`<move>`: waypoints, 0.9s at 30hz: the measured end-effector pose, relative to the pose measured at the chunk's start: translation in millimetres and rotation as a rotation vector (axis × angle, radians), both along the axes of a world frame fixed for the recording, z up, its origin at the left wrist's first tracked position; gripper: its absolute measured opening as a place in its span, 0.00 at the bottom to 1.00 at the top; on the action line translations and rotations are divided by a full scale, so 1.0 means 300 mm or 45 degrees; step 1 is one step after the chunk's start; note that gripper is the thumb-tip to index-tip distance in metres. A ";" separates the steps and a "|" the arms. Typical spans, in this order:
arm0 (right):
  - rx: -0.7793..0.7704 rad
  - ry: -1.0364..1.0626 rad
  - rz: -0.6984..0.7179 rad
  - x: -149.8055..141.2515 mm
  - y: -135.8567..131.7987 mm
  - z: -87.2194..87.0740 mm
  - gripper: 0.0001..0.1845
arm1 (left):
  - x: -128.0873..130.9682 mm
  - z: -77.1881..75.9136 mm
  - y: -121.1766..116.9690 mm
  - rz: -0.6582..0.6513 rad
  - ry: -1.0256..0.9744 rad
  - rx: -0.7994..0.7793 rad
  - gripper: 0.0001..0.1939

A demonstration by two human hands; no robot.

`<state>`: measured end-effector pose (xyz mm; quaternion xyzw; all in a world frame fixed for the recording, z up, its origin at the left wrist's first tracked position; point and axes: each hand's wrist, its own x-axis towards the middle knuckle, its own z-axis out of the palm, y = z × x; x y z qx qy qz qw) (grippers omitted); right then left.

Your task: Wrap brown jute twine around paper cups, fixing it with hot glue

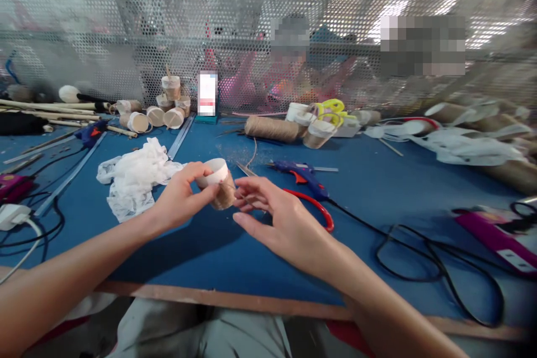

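My left hand (191, 190) is closed on the side of a small white cup (216, 170), its thumb on the near face. Brown twine (225, 194) wraps the cup's lower part, and the open rim tilts up. Close on the cup's right is my right hand (277, 212), with curled fingers and the thumb apart from them. A thin strand of twine seems to run from the cup into those fingers. Under and behind this hand lie scissors with red handles (321, 207), their blades pointing away to the left. A twine spool (272, 128) lies farther back, a loose strand trailing from it.
Beyond the scissors is a blue glue gun (304, 174), its black cord (440, 268) looping right. Crumpled white plastic (138, 176) lies left. Several wrapped cups (170, 106) and a lit phone (207, 94) stand before a perforated metal screen (243, 0). More tubes and plastic (465, 148) lie right.
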<state>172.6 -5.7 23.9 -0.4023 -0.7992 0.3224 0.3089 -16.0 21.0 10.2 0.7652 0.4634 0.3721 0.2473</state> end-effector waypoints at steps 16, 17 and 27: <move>-0.143 -1.105 -0.856 0.322 0.300 0.000 0.11 | -0.002 -0.047 0.052 -0.100 -0.004 0.675 0.05; -0.200 -1.138 -0.849 0.330 0.314 -0.018 0.12 | -0.007 -0.064 0.054 -0.092 -0.052 0.622 0.05; -0.337 -0.912 -0.859 0.342 0.343 -0.082 0.13 | -0.037 -0.086 0.057 -0.151 -0.373 0.320 0.01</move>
